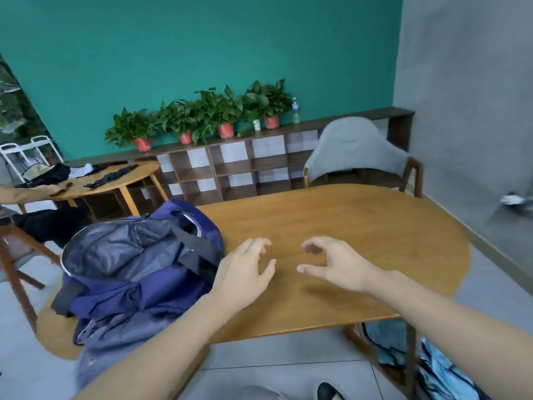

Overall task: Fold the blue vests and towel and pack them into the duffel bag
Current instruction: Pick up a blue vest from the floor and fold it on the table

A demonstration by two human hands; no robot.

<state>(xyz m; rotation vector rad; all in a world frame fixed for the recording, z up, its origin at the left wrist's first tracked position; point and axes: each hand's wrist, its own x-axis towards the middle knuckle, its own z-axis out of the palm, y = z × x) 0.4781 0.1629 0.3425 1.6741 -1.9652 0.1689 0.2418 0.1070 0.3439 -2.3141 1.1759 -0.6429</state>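
Note:
A blue duffel bag (138,264) lies open on the left end of the wooden table (360,226), its grey lining and black straps showing. My left hand (245,272) hovers over the table just right of the bag, fingers loosely curled, holding nothing. My right hand (337,264) hovers a little further right, fingers also loosely curled and empty. Light blue fabric (415,356) with dark trim hangs below the table's near right edge, partly hidden by my right forearm. Whether it is a vest or the towel I cannot tell.
A grey chair (357,151) stands at the table's far side. Behind it runs a low shelf unit (245,166) with potted plants (202,116). A second round table (115,180) with dark items stands at the left, and a wooden chair (17,255) sits beside the bag.

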